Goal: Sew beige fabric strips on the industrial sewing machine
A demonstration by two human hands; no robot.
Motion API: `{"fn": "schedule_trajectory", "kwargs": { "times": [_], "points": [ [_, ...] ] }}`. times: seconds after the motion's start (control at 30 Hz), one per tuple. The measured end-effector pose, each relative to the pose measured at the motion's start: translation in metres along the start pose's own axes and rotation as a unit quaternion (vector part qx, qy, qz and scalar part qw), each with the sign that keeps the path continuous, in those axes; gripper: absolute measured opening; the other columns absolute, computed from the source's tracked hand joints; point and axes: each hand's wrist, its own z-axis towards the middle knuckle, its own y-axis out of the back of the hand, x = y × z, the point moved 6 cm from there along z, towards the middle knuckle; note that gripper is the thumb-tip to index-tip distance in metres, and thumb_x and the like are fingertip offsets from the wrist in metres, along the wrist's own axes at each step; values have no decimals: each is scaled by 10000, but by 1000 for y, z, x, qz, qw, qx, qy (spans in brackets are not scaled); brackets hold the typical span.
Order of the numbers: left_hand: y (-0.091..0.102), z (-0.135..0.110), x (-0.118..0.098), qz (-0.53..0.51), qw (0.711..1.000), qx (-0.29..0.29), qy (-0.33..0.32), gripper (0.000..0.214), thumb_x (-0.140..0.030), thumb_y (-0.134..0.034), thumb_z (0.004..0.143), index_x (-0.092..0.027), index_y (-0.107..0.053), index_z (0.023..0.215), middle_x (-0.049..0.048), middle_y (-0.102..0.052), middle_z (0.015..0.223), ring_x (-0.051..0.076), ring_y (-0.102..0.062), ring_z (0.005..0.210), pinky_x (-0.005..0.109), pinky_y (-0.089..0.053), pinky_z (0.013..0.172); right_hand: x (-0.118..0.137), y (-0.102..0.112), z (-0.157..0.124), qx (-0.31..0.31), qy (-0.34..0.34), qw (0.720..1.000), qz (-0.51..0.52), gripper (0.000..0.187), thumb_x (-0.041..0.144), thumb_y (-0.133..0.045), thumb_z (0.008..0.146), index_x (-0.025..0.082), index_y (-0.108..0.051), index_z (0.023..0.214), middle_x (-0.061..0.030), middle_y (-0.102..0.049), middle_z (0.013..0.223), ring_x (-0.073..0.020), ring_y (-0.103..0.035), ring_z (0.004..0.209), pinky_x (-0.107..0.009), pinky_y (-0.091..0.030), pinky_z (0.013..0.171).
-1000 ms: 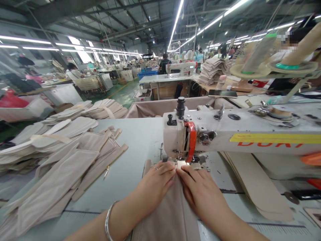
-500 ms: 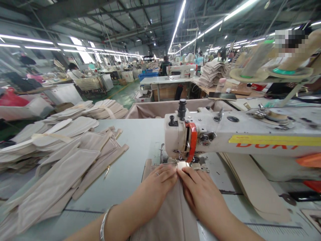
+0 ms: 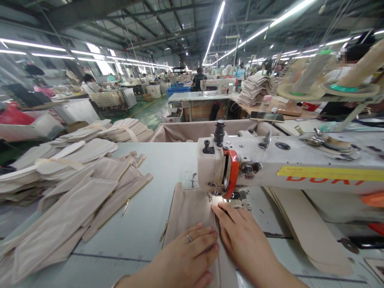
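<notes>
A beige fabric piece lies on the table under the head of a white sewing machine. My left hand rests flat on the fabric, fingers stretched out, a ring on one finger. My right hand also lies flat on the cloth, fingertips close to the needle and presser foot. The two hands lie side by side along a seam line.
Stacks of beige cut pieces cover the left of the table. More beige strips lie under the machine arm at the right. A fabric bin stands behind the table. Thread cones stand at the upper right; other workers sit further back.
My left hand has slid back toward me, away from the needle, and the fabric has advanced under the foot. My right hand stays near the needle.
</notes>
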Motion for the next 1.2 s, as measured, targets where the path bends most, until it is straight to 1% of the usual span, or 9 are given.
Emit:
{"fn": "schedule_trajectory", "kwargs": {
  "times": [0.1,0.17,0.27,0.37,0.5,0.63,0.87,1.07,1.2],
  "points": [
    [-1,2,0,0,999,19,-26,517,-442,-541,943,-103,-544,1334,160,-525,1417,273,-451,1350,434,-348,1165,0,0,0,2,-2,1000,2,471,111,-456,911,198,-472,1374,-81,-551,1266,-270,-506,1082,-443,-402,916],
    [-4,2,0,-2,999,14,-37,467,-413,-551,944,-102,-572,1291,156,-570,1365,259,-463,1337,416,-347,1166,1,0,0,0,-3,1000,1,464,112,-462,909,201,-481,1364,-74,-547,1273,-270,-506,1083,-443,-402,916],
    [-5,2,1,-2,999,-29,-28,295,-304,-505,979,-128,-633,1179,113,-648,1236,193,-496,1294,345,-322,1183,1,2,0,1,-5,1000,-1,447,118,-449,921,191,-486,1360,-80,-549,1271,-274,-506,1078,-446,-404,917],
    [-3,3,1,0,997,-65,-28,259,-245,-460,997,-149,-643,1154,94,-658,1195,172,-506,1275,324,-316,1186,1,1,0,7,-3,1000,1,445,116,-443,927,183,-479,1365,-86,-545,1281,-281,-501,1087,-445,-407,917],
    [3,6,2,1,999,-41,-18,280,-201,-473,978,-136,-605,1217,108,-623,1233,193,-488,1285,333,-312,1186,-1,0,-1,5,0,1000,7,452,117,-427,932,179,-463,1378,-96,-535,1292,-282,-496,1099,-442,-407,925],
    [5,6,9,-4,1000,-16,14,360,-134,-542,909,-139,-566,1268,109,-586,1245,229,-482,1271,332,-384,1136,0,0,-1,12,0,1000,13,485,103,-436,912,184,-450,1390,-93,-525,1306,-282,-489,1114,-444,-407,932],
    [3,10,23,-61,997,-45,24,307,-72,-470,911,-173,-590,1174,62,-630,1225,193,-518,1248,310,-408,1114,2,2,0,7,-7,1000,16,461,104,-431,928,186,-460,1381,-98,-542,1277,-282,-498,1099,-449,-423,924],
    [7,22,32,-32,998,-43,28,240,-111,-532,914,-150,-618,1134,74,-651,1224,204,-562,1211,326,-434,1096,1,2,0,7,-1,1000,14,453,108,-448,923,189,-470,1369,-97,-536,1283,-290,-500,1077,-460,-443,908],
    [11,30,38,-21,998,-55,29,230,-99,-517,922,-130,-625,1122,98,-660,1206,212,-581,1193,342,-455,1077,2,3,1,5,8,1000,10,437,120,-442,936,174,-465,1370,-104,-523,1298,-284,-506,1050,-444,-458,880]
  ]
}}
